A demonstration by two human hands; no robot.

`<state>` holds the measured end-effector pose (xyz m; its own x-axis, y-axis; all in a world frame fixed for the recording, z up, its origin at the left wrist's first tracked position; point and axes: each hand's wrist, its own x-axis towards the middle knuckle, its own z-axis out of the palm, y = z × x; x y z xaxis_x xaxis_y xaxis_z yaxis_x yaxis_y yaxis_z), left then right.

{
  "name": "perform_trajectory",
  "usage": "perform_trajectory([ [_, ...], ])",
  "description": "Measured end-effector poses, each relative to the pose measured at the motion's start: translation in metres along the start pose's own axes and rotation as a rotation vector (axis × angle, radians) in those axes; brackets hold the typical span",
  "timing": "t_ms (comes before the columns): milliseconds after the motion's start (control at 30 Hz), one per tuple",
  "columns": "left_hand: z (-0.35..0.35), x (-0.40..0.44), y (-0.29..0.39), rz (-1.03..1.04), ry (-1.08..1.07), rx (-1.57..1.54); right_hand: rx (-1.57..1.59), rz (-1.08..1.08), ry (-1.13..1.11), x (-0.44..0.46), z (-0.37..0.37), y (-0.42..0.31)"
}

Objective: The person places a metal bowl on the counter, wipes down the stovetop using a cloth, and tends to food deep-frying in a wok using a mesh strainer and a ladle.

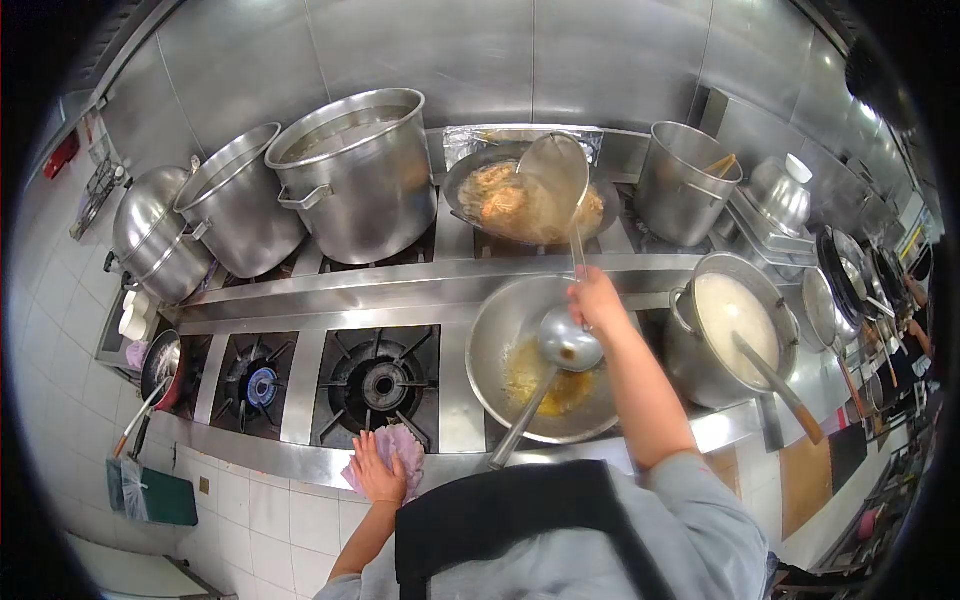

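My right hand (594,300) is closed round the handle of a wire strainer (553,170), whose head is over the back wok (468,212) with browned food in bubbling liquid. Below that hand, a large steel wok (488,340) holds yellowish liquid, and a ladle (535,415) rests in it with its handle over the front rim. My left hand (380,472) lies with fingers spread on a pink cloth (408,452) at the stove's front edge.
Large steel pots (365,170) line the back left. At the right are a pot of whitish liquid (738,325) with a ladle in it and a tall pot (685,190). A burner (384,385) and a small pan (165,370) are at the left.
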<state>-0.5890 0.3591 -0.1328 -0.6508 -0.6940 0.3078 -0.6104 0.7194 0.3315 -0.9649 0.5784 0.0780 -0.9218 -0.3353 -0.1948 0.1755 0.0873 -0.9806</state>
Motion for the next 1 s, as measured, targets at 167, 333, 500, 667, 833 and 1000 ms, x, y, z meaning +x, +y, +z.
perform_trajectory([
  [167, -0.003, 0.001, 0.003, -0.005, 0.003, 0.002, 0.215, 0.016, -0.059, -0.021, -0.001, -0.012],
  [333, -0.002, 0.001, 0.004, 0.011, 0.022, 0.01, 0.242, -0.006, -0.067, -0.034, 0.001, -0.026],
  [500, 0.001, 0.001, 0.002, -0.014, 0.002, -0.014, 0.254, -0.033, -0.092, -0.042, 0.008, -0.03],
  [667, 0.003, 0.0, -0.002, 0.004, 0.019, -0.002, 0.224, -0.066, -0.114, -0.04, 0.014, -0.029],
  [833, 0.001, 0.0, 0.0, -0.016, -0.004, -0.006, 0.17, -0.091, -0.149, -0.035, 0.028, -0.036],
  [1000, 0.004, 0.0, -0.003, 0.001, 0.017, 0.003, 0.121, -0.141, -0.133, -0.037, 0.035, -0.039],
])
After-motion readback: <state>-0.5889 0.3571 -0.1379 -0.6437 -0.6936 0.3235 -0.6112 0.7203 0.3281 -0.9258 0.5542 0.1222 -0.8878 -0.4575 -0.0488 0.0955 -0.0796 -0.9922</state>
